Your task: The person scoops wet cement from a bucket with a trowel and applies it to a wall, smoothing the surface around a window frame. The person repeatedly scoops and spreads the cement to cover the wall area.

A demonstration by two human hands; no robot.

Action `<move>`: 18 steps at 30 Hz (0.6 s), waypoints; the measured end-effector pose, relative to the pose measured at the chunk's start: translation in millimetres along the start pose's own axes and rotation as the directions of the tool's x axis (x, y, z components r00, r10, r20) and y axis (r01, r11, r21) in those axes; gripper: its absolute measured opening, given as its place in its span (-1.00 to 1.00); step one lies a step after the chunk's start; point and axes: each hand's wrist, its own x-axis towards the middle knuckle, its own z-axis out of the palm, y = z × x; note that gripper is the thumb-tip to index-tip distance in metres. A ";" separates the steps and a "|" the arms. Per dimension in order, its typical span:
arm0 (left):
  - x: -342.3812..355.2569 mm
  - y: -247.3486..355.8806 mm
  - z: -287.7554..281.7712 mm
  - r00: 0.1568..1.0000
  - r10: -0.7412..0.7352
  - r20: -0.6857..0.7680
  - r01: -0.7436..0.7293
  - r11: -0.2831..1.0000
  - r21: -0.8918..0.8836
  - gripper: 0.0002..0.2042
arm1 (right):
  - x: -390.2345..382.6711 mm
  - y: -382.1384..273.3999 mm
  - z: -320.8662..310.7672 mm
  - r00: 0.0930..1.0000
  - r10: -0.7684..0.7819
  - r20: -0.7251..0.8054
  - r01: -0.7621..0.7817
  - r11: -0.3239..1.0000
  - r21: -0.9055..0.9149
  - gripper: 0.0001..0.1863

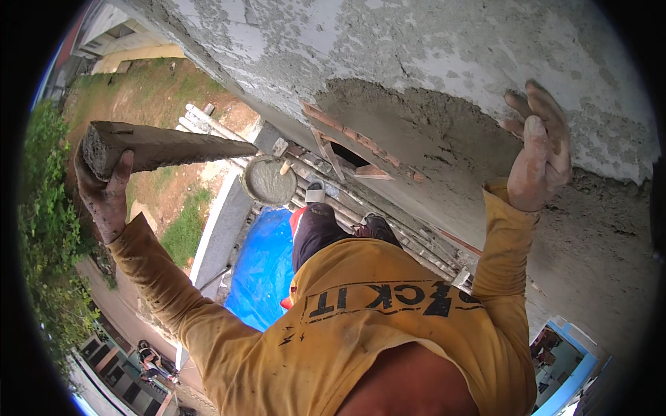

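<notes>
1. Landmark for all places: the wall (430,41), grey, its face rough and blotched with paler patches.
2. Left hand (104,194), to the left of the wall and well apart from it: pinched the near end of a mortar-coated bar (173,149), thumb on one face, fingers wrapped around the opposite side.
3. Bar, appearance: long, straight, grey-brown. End block caked in coarse, pitted mortar; a short dark mark on the upper face near that end. Lower edge ragged with crust. Far end directed toward the wall's foot. Core material could not be told.
4. Right hand (541,156), in front of the wall: nothing seen in its grasp; fingers raised, loosely together and slightly bent, skin dusted pale. Contact with the wall could not be told.
5. Wet mortar patch (416,125), on the wall: darker and smoother than the surface above, with a ragged upper border.
6. Wood-edged opening (354,157), low on the wall: dark inside.
7. Round pan (245,186), near the wall's foot: held grey mortar.
8. Poles (423,256), along the wall's foot.
9. Blue tarp (260,270), left of the wall, beyond the poles: creased.
10. Green foliage (52,208), farthest left of the wall.
</notes>
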 end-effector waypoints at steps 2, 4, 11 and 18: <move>-4.0 26.9 -4.9 0.998 0.059 -0.013 -0.059 0.998 -0.014 -0.30 | -1.2 -0.9 -1.2 0.999 -0.028 0.018 0.028 1.000 0.014 -0.78; -11.0 40.2 -2.0 0.996 0.088 0.035 -0.084 0.992 -0.099 -0.28 | -3.7 3.6 -3.9 0.997 -0.075 0.035 0.074 0.996 0.042 -0.78; -39.5 79.1 29.2 0.966 0.146 0.214 -0.079 0.954 -0.290 -0.24 | -6.0 5.1 0.6 0.988 -0.135 0.078 0.124 0.983 0.132 -0.80; -56.9 133.0 93.9 0.914 0.247 0.323 -0.109 0.914 -0.391 -0.19 | -0.4 6.8 -9.4 0.974 -0.208 0.086 0.210 0.977 -0.023 -0.79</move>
